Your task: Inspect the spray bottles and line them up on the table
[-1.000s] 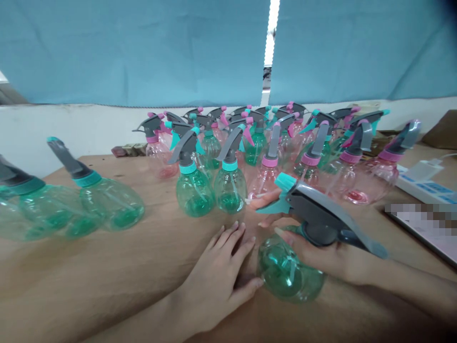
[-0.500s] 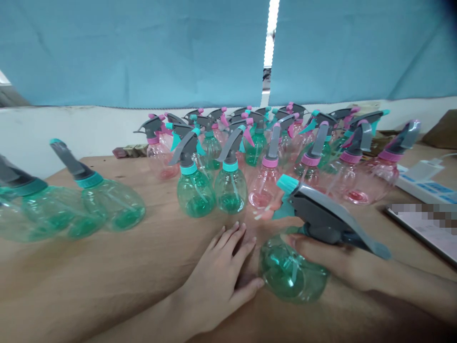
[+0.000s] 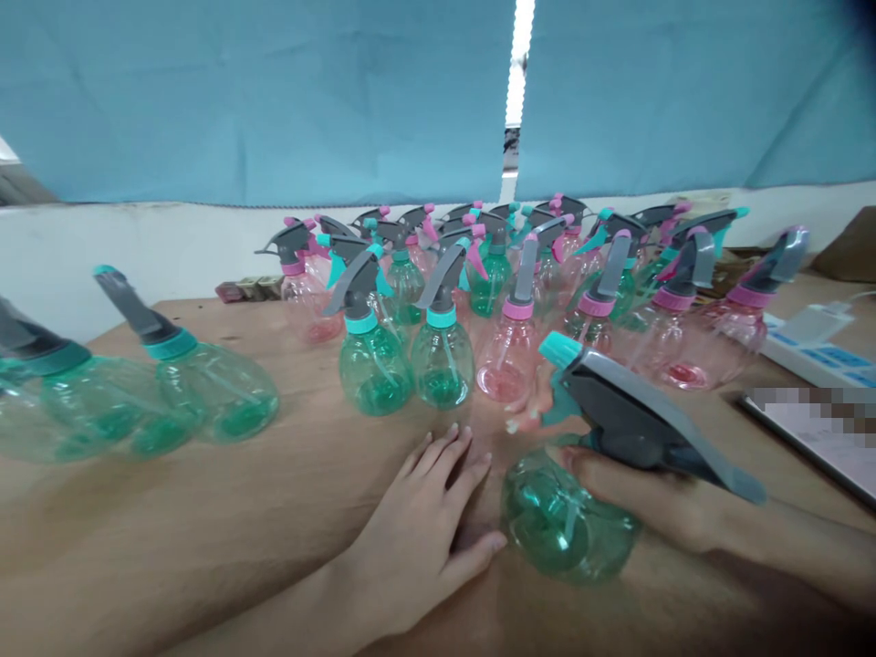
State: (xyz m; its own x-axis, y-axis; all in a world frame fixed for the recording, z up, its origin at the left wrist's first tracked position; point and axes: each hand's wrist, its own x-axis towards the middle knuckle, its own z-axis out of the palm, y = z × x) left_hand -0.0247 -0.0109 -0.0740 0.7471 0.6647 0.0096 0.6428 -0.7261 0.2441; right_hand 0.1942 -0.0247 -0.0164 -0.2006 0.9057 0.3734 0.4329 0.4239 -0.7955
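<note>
My right hand [image 3: 636, 488] is wrapped round the neck of a green spray bottle [image 3: 568, 525] with a grey head and a turquoise nozzle and trigger. The bottle leans over, its nozzle pointing up and to the left. Some fingertips show behind the trigger; the rest of the grip is hidden by the sprayer head. Flat on the wooden table [image 3: 274, 547], my left hand [image 3: 424, 520] lies open, fingers spread, just left of the held bottle. Ahead of it stand two green spray bottles [image 3: 443, 360] and a pink spray bottle [image 3: 506, 356].
Several more pink and green spray bottles [image 3: 489, 274] crowd the back of the table. At the left stand more green spray bottles [image 3: 219, 383]. On the right are a phone [image 3: 814, 438], a white power strip [image 3: 821, 351] and a brown box [image 3: 849, 246]. A blue curtain [image 3: 274, 100] hangs behind.
My right hand and the held spray bottle have shifted slightly to the right. My left hand and the standing bottles look the same.
</note>
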